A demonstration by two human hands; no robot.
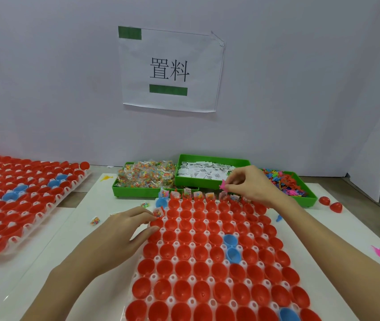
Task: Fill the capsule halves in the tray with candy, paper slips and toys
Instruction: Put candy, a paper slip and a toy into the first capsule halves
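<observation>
Nearest, empty red capsule halves [207,295] in the tray [172,260] mid-desk. Right hand [251,185] pinching a pink toy [222,186] over the far row; left hand [124,230] relaxed on the tray's left edge, touching a candy packet [158,212]. Risk: toy dropping between cups, or knocking upright packets out.

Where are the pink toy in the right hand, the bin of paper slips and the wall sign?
pink toy [222,186], head view, its body left of the fingertips
bin of paper slips [212,158], head view, far green rim
wall sign [170,70], head view, printed characters
</observation>
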